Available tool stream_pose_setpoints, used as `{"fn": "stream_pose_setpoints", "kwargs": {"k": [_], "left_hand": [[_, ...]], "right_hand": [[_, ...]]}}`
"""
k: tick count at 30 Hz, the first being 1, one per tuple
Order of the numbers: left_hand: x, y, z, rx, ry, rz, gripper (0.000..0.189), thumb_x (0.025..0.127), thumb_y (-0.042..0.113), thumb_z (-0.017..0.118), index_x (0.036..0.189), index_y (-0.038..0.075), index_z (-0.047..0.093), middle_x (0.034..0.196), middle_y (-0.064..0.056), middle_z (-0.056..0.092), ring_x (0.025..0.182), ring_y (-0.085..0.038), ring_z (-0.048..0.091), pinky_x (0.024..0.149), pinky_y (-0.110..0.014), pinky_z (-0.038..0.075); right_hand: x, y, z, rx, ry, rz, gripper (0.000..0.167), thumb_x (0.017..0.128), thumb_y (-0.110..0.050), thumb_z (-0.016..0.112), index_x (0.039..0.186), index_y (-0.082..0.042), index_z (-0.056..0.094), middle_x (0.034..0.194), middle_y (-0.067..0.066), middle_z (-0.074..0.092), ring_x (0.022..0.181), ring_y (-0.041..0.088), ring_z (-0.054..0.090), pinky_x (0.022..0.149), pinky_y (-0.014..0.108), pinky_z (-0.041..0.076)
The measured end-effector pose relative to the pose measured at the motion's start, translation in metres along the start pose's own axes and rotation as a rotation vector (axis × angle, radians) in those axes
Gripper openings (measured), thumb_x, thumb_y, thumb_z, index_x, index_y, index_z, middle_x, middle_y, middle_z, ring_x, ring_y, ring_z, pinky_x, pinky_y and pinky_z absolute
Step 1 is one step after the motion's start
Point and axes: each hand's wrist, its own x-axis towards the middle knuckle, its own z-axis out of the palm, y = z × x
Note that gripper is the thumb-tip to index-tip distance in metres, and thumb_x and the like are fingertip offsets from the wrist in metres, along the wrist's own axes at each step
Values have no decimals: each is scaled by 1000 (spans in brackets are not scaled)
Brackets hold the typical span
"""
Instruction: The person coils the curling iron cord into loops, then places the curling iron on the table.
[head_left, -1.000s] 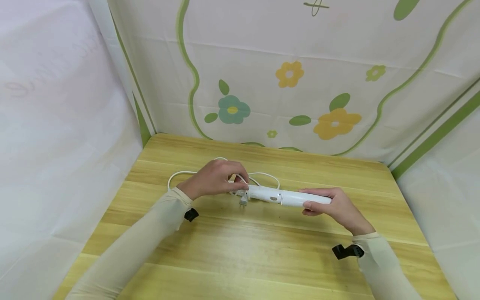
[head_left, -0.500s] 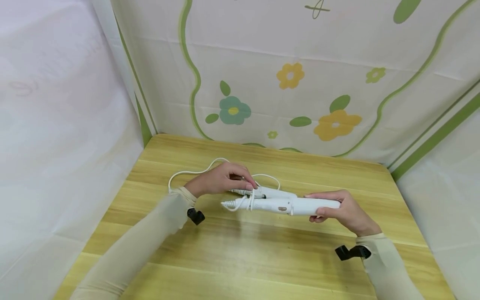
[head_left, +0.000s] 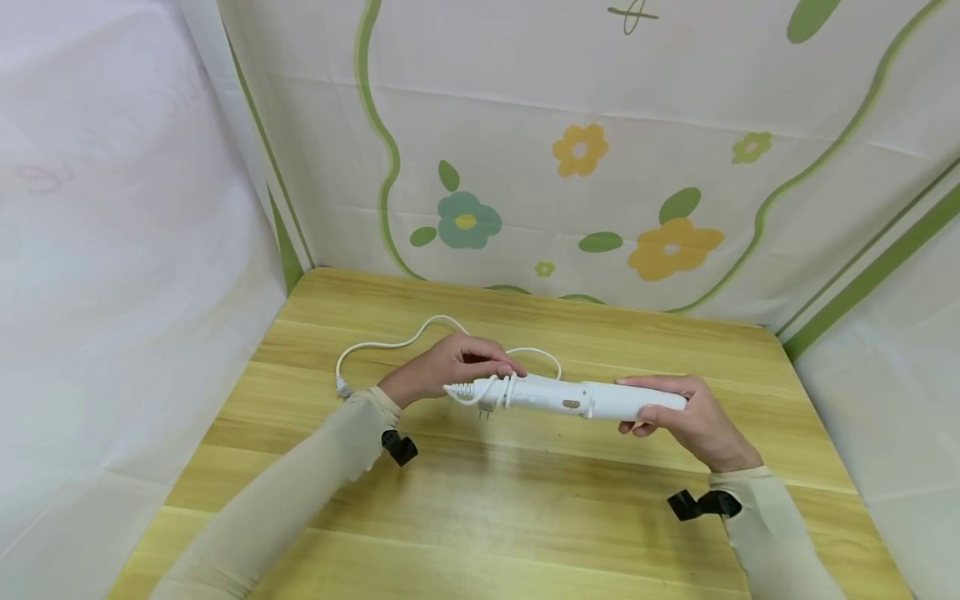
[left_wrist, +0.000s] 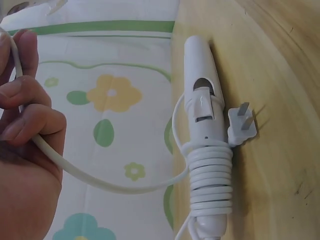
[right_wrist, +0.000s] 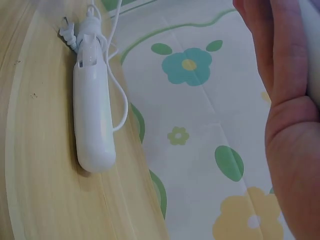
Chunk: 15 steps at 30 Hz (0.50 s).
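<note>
My right hand (head_left: pixel 686 417) grips the body of a long white hair straightener (head_left: pixel 555 393), held level above the table. Its white cord loops from the left end and winds around that end. Beside the winding, my left hand (head_left: pixel 453 368) pinches the cord; in the left wrist view, the cord (left_wrist: pixel 100 184) runs through curled fingers. A second white straightener (left_wrist: pixel 204 127) lies on the table, its own cord wrapped in several turns around one end. Its two-pin plug (left_wrist: pixel 242 125) sits beside it. In the head view the held straightener covers most of this second one.
The held straightener's loose cord (head_left: pixel 390 343) trails across the table behind the left hand, ending in a plug (head_left: pixel 343 389). A flowered cloth wall (head_left: pixel 525 167) rises at the table's back edge, and white cloth walls stand at both sides.
The held straightener tipped toward me, showing the second one behind, then moved back over it. My left hand shifted right with the cord, and turns of cord now show on the held end.
</note>
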Motion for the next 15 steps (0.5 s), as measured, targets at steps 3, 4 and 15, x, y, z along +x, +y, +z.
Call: {"fn": "stream_pose_setpoints", "kwargs": {"k": [3,4,15], "left_hand": [[-2,-5,0,-29,52,9,27,108,1,61,131,-6,75,117,-18,81,85,-9,68,71,-22,54],[-3,-7,1,-50,77,-5,29,108,1,60,132,-7,74,111,-16,82,76,-9,64,64,-21,51],[-2,-21,18,-67,201,53,35,119,14,45,132,-4,73,91,-22,75,54,-14,46,51,-31,42]], "right_hand": [[2,-2,2,12,37,-7,44,104,14,58,138,-7,75,126,8,80,90,22,83,72,32,66],[3,-2,3,23,56,-11,44,104,14,57,138,-7,76,125,9,80,90,22,83,72,31,66],[11,-5,9,231,174,-98,44,107,15,47,141,2,70,132,17,74,90,24,83,76,25,65]]}}
